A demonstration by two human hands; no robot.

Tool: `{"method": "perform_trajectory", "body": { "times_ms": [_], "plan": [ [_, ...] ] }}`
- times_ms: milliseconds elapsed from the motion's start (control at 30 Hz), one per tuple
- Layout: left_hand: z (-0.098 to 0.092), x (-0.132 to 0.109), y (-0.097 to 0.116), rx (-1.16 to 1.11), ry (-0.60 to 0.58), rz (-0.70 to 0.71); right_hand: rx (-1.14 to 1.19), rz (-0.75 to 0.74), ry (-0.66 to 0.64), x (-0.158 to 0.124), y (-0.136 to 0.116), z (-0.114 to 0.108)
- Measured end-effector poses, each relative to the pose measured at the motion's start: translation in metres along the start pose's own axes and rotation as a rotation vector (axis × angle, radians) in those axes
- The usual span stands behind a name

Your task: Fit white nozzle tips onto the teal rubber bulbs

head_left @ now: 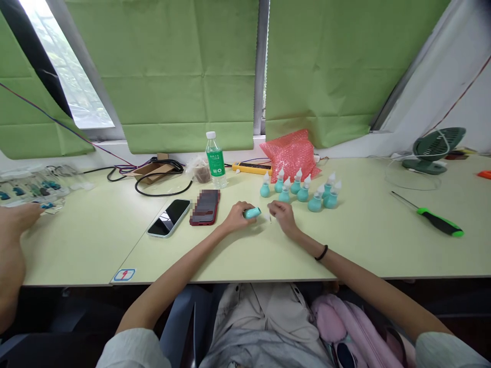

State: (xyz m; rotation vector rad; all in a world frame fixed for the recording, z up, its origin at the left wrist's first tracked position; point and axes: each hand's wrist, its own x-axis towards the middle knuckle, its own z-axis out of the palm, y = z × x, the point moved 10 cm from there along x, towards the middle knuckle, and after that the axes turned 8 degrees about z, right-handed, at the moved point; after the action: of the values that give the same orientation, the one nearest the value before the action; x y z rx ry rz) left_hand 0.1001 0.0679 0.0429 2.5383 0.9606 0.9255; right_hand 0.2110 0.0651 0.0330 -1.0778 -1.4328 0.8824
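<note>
My left hand (237,219) is closed around a teal squeeze bulb (252,212) and holds it on its side over the table, one end facing right. Just to the right, my right hand (284,215) has its fingers bent together in a pinch. What they hold, if anything, is hidden. A small whitish piece (269,218) shows between the two hands, too blurred to name. Behind my right hand several teal bulbs with pale pointed nozzles (303,193) stand upright in a loose group.
Left of my hands lie a red-cased phone (205,207) and a pale-cased phone (169,218). A water bottle (216,162) and a pink bubble-wrap bag (293,153) stand behind. On the right are a screwdriver (440,222) and a green fan (437,148). Another person's hand (19,220) reaches in from the left.
</note>
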Motion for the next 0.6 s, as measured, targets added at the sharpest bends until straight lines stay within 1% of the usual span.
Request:
{"method": "perform_trajectory", "body": {
  "times_ms": [67, 133, 200, 267, 400, 600],
  "plan": [
    [0.011, -0.001, 0.014, -0.019, -0.019, 0.026, 0.103, 0.042, 0.059, 0.008, 0.003, -0.011],
    [0.023, -0.001, 0.028, -0.046, -0.033, 0.033, 0.192, 0.085, 0.088, 0.012, 0.006, -0.017],
    [0.036, -0.002, 0.04, -0.072, -0.062, 0.034, 0.258, 0.125, 0.086, 0.011, 0.007, -0.016],
    [0.042, -0.003, 0.045, -0.096, -0.051, 0.019, 0.304, 0.161, 0.065, 0.009, 0.008, -0.012],
    [0.036, -0.006, 0.039, -0.107, 0.016, -0.059, 0.354, 0.202, 0.04, 0.004, 0.013, -0.004],
    [0.026, -0.008, 0.029, -0.089, 0.084, -0.114, 0.312, 0.248, 0.072, 0.003, 0.032, -0.003]
  ]
}}
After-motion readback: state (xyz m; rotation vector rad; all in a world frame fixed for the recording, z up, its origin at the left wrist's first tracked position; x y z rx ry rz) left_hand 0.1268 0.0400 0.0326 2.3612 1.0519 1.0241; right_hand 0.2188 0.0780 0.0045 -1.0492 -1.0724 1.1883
